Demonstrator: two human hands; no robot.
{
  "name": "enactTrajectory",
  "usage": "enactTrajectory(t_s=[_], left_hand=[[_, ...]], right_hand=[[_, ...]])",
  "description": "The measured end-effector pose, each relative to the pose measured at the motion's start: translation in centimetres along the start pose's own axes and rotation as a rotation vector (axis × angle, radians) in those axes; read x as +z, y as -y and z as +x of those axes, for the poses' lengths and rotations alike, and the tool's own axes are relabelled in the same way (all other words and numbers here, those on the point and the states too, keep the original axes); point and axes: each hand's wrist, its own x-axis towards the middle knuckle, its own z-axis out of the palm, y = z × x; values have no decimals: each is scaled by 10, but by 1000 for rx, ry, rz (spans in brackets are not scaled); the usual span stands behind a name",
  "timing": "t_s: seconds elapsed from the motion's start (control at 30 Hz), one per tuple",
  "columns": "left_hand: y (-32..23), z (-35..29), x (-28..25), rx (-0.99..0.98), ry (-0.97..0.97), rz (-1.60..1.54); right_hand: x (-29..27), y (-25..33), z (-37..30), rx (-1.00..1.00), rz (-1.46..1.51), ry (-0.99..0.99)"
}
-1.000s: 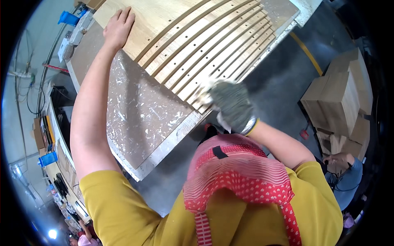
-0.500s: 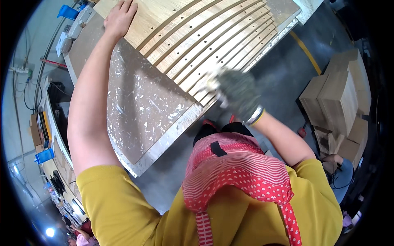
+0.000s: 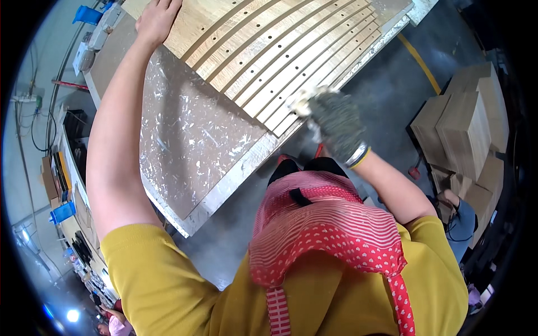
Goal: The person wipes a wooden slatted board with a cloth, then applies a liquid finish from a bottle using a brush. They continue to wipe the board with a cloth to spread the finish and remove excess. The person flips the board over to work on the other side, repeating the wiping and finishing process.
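A set of curved pale wooden slats (image 3: 263, 53) with rows of small holes lies side by side on a brown, white-speckled work board (image 3: 185, 140). My bare left hand (image 3: 158, 19) lies flat on the far left slat, arm stretched out, fingers apart. My right hand (image 3: 336, 120) wears a grey knit glove and sits at the near ends of the slats by the board's edge. Its fingers curl around a small whitish pad (image 3: 302, 101) pressed on the slat ends. What the pad is made of is unclear.
Stacks of wooden blocks (image 3: 465, 129) stand on the grey floor at the right, beside a yellow floor line (image 3: 420, 61). Power strips and cables (image 3: 92, 39) lie along the bench at the upper left. Another person (image 3: 115, 325) is at the bottom left.
My gloved right hand has slid to the right along the slats' near ends. My left hand has stayed flat on the far slat.
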Motion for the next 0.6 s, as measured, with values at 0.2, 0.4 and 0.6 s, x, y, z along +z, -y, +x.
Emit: enactTrajectory(t_s=[0.2,0.4,0.6], left_hand=[[9,-2,6,1,25,75],[-14,-7,-7,85,118,254],[-19,-9,-10,81,102,240]], right_hand=[[-4,92,4,-235,542,364],[-40,-19,-1,65,268,-92],[-8,33,11,-171,79,288]])
